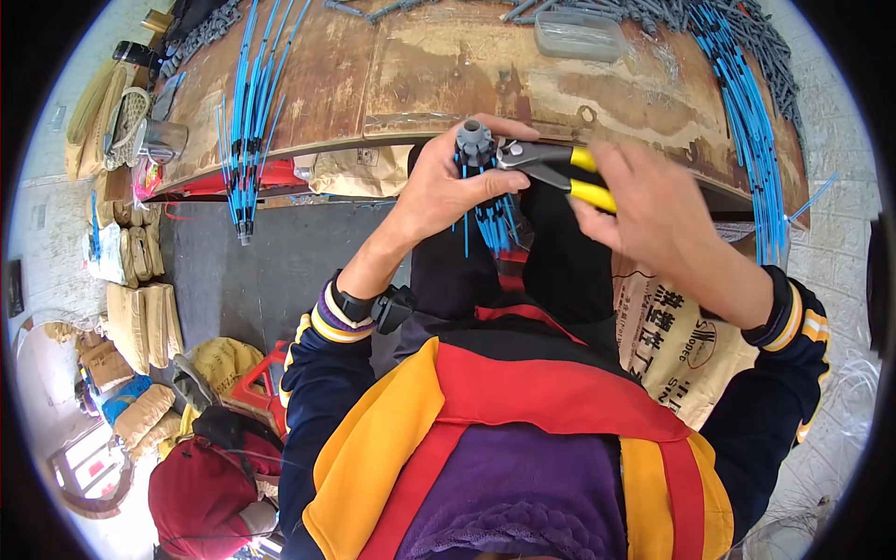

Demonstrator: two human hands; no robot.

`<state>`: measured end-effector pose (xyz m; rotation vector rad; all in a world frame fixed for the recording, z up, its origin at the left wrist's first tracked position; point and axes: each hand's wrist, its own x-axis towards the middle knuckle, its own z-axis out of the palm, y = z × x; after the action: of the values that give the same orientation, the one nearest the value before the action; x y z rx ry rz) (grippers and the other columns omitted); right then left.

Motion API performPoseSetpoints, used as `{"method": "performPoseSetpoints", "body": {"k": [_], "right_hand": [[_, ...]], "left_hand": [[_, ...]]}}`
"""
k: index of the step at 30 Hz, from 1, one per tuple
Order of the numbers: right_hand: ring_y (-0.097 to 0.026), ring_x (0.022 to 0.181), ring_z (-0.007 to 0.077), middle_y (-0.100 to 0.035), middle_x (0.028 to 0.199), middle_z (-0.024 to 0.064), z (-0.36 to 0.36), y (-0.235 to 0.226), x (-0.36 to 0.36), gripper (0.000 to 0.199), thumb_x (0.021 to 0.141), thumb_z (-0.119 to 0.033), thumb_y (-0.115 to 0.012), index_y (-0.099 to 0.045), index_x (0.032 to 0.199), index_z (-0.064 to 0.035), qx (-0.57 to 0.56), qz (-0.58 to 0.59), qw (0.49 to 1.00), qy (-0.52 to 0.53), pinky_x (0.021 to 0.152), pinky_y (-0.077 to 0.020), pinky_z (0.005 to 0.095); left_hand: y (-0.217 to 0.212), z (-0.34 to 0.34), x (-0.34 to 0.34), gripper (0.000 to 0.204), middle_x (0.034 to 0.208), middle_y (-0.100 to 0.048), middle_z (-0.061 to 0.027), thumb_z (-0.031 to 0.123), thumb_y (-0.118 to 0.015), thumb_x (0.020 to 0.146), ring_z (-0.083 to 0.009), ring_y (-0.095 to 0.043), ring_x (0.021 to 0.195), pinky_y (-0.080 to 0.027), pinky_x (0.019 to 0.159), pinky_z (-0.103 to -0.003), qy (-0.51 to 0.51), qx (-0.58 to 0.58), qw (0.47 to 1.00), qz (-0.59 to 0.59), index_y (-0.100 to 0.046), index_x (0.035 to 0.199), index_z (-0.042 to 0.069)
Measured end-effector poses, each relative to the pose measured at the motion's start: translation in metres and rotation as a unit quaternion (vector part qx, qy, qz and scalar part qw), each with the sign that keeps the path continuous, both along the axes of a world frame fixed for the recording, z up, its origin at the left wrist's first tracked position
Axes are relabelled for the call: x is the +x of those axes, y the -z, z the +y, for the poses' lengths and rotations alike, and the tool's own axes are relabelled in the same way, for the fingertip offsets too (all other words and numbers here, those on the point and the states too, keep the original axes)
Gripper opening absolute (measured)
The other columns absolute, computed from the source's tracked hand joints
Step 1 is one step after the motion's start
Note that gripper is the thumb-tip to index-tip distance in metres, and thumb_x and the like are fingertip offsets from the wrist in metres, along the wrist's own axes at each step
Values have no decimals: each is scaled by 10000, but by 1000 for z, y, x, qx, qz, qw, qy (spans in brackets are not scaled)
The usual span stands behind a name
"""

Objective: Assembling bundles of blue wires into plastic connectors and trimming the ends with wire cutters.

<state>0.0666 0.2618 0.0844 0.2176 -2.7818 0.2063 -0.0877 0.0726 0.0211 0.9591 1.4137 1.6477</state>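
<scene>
In front of the table's near edge, my left hand is closed around a grey ribbed plastic hub. Thin blue rods with dark joints hang down from under that hub. My right hand, a little blurred, grips the yellow handles of a pair of pliers. The pliers' metal head lies against the hub's right side, close to my left fingers. What sits between the jaws is too small to make out.
On the worn wooden table lie a clear plastic box and grey plastic parts. Bundles of blue rods hang over its edge at left and right. A printed paper sack stands right; a person in red is lower left.
</scene>
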Motion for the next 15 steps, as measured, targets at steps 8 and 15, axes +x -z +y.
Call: {"method": "performPoseSetpoints", "body": {"k": [8, 15], "right_hand": [[-623, 689, 183, -621, 761, 97, -13, 21, 8, 308, 950, -293, -595, -590, 970, 15, -375, -284, 882, 14, 607, -463, 304], [-627, 681, 149, -610, 755, 25, 1, -11, 0, 336, 981, -336, -546, -573, 946, -3, -505, -440, 743, 10, 610, -481, 299]], "left_hand": [[-1, -12, 4, 284, 816, -570, 17, 130, -786, 800, -51, -524, 764, -440, 692, -221, -16, -14, 997, 76, -614, 1006, 37], [-1, -11, 4, 271, 705, -501, 47, 159, -797, 805, -45, -463, 675, -388, 593, -231, 22, -30, 993, 109, -571, 902, 47]]}}
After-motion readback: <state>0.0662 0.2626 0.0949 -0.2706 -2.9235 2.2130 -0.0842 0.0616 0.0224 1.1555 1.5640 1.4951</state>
